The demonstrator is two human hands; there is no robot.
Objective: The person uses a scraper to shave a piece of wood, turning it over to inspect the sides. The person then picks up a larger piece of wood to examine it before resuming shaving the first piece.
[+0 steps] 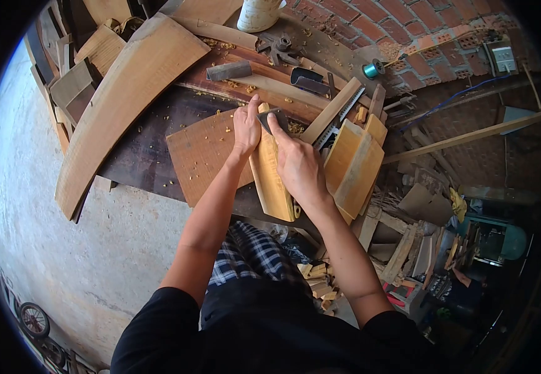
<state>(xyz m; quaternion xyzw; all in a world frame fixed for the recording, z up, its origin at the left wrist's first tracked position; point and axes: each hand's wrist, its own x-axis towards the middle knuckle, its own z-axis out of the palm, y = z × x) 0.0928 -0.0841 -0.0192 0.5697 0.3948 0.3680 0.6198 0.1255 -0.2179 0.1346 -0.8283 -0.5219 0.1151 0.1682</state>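
A pale yellow shaped piece of wood lies lengthwise toward me on the bench, narrower at its far end. My left hand is closed along the left side of that far end. Pressed on the same end is a small dark flat scraper-like piece, gripped by my right hand, its index finger laid along the top. The fingers under my right hand are mostly hidden. Beneath the left forearm a brown board rests on the dark bench top.
A long curved plank spans the left of the bench. Yellow cut boards and a saw blade sit right of my hands. Farther back are a white bucket, a teal spool and wood shavings. Scrap wood is piled at lower right.
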